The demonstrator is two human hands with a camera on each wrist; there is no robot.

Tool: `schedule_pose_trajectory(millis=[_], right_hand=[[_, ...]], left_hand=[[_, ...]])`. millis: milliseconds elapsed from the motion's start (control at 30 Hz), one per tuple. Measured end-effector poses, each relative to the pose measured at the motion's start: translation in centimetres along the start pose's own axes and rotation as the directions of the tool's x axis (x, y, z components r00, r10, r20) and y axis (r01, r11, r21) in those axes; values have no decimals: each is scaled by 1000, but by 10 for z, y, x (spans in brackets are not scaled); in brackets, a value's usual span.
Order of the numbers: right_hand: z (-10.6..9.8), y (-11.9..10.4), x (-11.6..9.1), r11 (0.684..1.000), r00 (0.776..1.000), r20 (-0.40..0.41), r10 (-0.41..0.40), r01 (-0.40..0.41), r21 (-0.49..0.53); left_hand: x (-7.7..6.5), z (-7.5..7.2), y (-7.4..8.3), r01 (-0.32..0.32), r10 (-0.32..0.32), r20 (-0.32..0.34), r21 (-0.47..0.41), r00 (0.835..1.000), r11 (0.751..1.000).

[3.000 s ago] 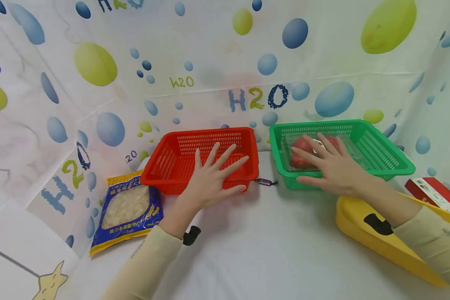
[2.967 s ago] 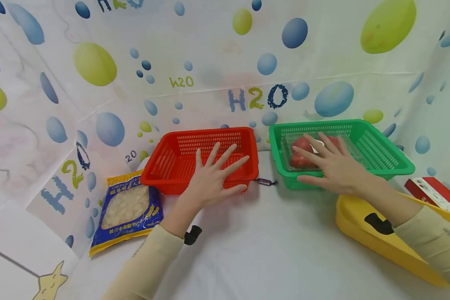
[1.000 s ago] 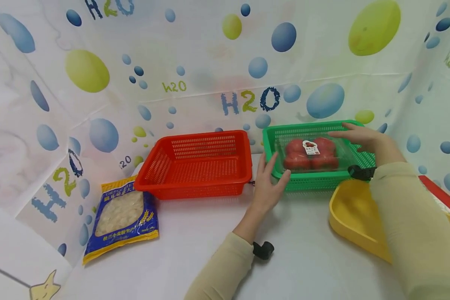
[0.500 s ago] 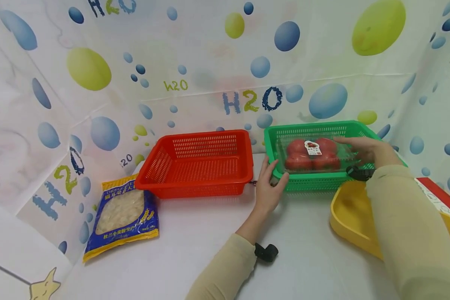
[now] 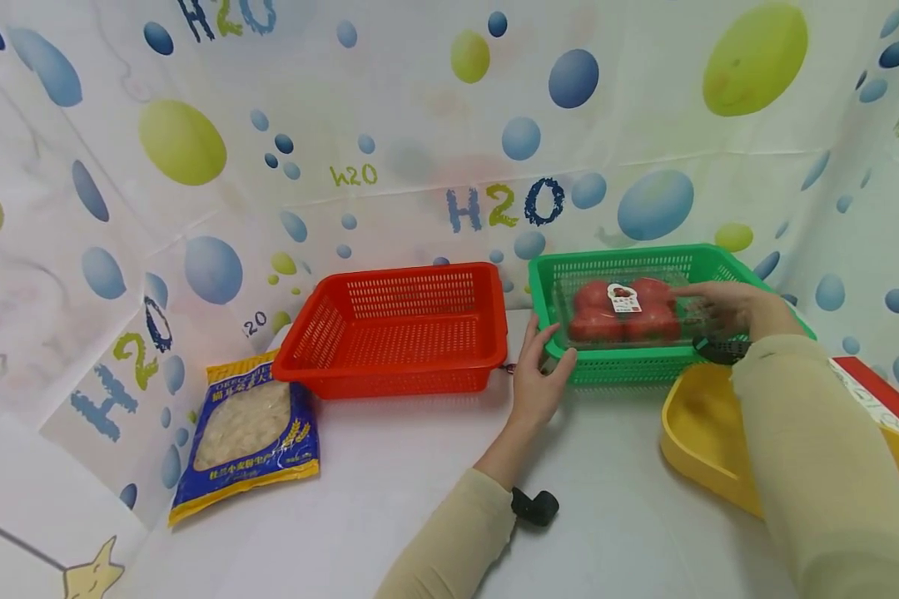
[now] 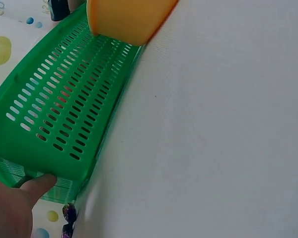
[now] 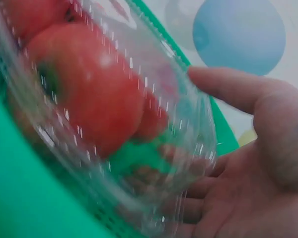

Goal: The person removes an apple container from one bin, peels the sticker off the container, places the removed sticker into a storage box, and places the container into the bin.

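Observation:
A clear plastic box of tomatoes (image 5: 625,313) with a white label lies in the green basket (image 5: 707,258). My right hand (image 5: 727,304) holds its right end. In the right wrist view the thumb (image 7: 223,84) touches the upper edge of the box and fingers show through the plastic beyond it. My left hand (image 5: 535,381) is at the left end of the green basket, its fingers along the basket's outer side. In the left wrist view its thumb (image 6: 39,186) touches the basket's end; the other fingers are mostly hidden.
A red basket (image 5: 389,384) stands left of the green one. Beside it leans a blue and yellow bag of pasta (image 5: 247,424). A yellow tray (image 5: 712,466) lies under my right forearm, with a red and white box (image 5: 884,399) behind it. A patterned sheet rises at the back.
My right hand has come down from above the basket's right end onto the tomato box. My left hand, earlier over the red basket, has moved right to the green basket's left end.

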State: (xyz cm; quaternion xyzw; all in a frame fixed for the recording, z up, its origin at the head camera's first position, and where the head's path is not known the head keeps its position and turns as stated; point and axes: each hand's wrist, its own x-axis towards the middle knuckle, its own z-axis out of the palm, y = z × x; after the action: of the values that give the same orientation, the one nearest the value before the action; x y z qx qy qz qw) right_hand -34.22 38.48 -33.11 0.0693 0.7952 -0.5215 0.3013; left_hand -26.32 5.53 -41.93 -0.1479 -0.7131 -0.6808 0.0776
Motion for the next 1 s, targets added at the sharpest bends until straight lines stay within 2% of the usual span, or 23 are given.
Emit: schedule_pose_trajectory(millis=[200, 267, 400, 533, 733, 1000], right_hand=[[1, -2, -6, 989, 999, -37, -24, 29, 144], [2, -3, -7, 980, 999, -22, -37, 41, 194], [7, -5, -7, 942, 999, 22, -43, 33, 334], [10, -7, -6, 902, 996, 43, -74, 49, 428], [11, -6, -5, 879, 991, 24, -129, 103, 465], [9, -4, -5, 900, 984, 5, -179, 161, 406]], left_hand=[[1, 0, 0, 2, -2, -2, -9, 1000, 1000], [0, 0, 1, 7, -7, 1, -13, 1000, 1000], [0, 0, 1, 8, -7, 11, -27, 1000, 1000], [0, 0, 0, 8, -8, 11, -22, 1000, 1000], [0, -1, 1, 13, -13, 13, -20, 1000, 1000], [-1, -1, 0, 21, -20, 7, -26, 1000, 999]])
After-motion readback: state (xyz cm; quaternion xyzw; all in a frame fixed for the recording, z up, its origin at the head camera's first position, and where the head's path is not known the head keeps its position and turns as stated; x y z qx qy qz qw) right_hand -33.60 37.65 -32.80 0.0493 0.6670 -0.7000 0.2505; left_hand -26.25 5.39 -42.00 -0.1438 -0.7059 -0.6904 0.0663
